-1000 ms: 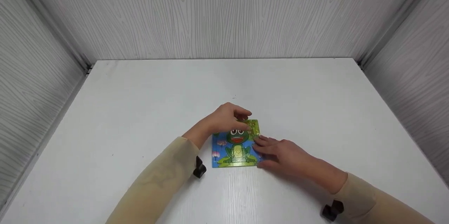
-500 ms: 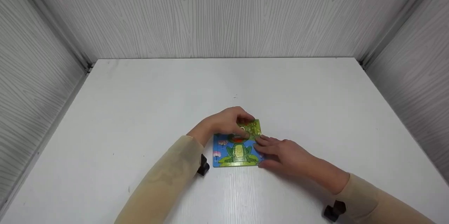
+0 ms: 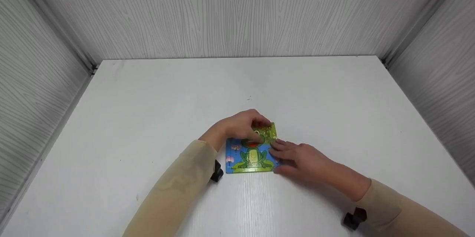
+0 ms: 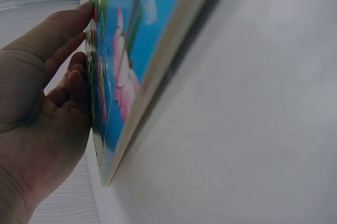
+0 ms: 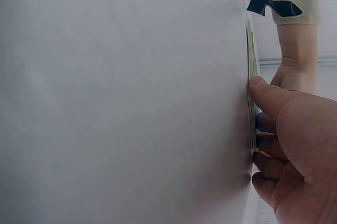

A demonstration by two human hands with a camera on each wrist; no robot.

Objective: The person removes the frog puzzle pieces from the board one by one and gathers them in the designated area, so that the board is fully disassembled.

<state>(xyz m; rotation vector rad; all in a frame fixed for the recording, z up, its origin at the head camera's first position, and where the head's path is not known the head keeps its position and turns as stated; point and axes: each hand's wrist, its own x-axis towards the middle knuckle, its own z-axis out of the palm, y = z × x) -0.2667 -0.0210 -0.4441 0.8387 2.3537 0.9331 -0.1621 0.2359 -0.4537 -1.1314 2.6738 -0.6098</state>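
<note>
A square jigsaw puzzle (image 3: 246, 159) with a green frog and pink flowers on blue lies flat on the white table. Over its upper part bends my left hand (image 3: 239, 125), thumb tip on the frog's head and index fingertip near the top right corner. Whether those two pinch a piece I cannot tell; in the left wrist view the other fingers (image 4: 76, 79) are curled beside the surface. At the right edge rests my right hand (image 3: 306, 161), its fingers laid on the puzzle. The right wrist view shows its thumb (image 5: 263, 91) against the puzzle's thin edge (image 5: 250, 58).
The white table (image 3: 156, 92) extends on all sides of the puzzle. Grey wood-grain panels (image 3: 237, 14) enclose it at the back and both sides. Small black pieces (image 3: 217, 172) sit by each light sleeve (image 3: 178, 192).
My left hand has come down and slightly right, its thumb and index now at the puzzle's upper right area. The right hand keeps its place at the edge.
</note>
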